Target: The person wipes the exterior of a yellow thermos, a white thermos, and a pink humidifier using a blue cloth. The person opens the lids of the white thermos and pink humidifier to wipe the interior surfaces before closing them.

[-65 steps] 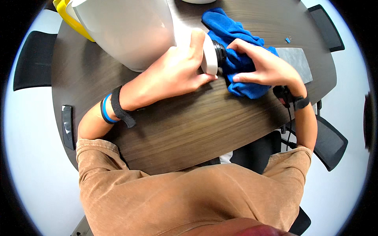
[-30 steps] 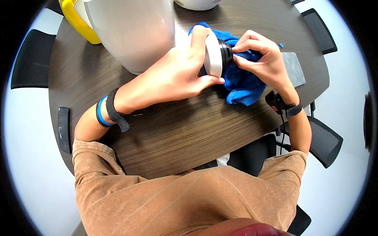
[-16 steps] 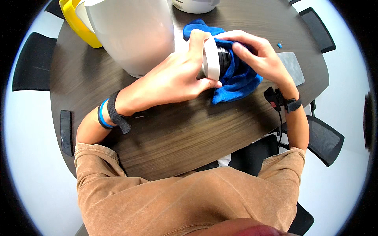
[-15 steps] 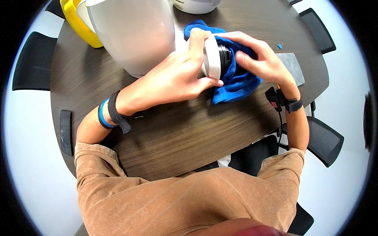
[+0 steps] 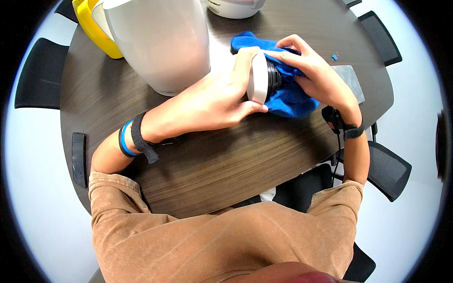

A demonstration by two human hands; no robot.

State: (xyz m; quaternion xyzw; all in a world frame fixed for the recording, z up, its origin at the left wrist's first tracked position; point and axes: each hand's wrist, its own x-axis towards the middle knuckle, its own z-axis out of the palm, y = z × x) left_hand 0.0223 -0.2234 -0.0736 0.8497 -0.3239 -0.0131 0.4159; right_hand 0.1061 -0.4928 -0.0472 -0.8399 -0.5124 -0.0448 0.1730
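My left hand (image 5: 224, 89) grips a round white lid (image 5: 257, 78) by its rim, fingers at the top edge and thumb at the lower edge. The lid stands on edge above the table, its black ridged inner part (image 5: 273, 78) facing right. In my right hand (image 5: 318, 73) a blue cloth (image 5: 296, 103) is bunched, with the thumb and fingers closed on it against the black part. The cloth hangs below the lid and spreads behind it; part of the black piece is hidden by it.
A large white jug (image 5: 160, 42) stands left of my hands, with a yellow container (image 5: 92, 28) behind it. Farther back sits a white rounded appliance (image 5: 233, 8). Right lie a grey flat slab (image 5: 351, 82) and a blue scrap (image 5: 335, 57). A black phone-like object (image 5: 79, 159) lies at the left edge.
Both hands, with the lid and cloth, have shifted slightly right. The right fingers have curled inward and moved up along the cloth. The jug has not moved.
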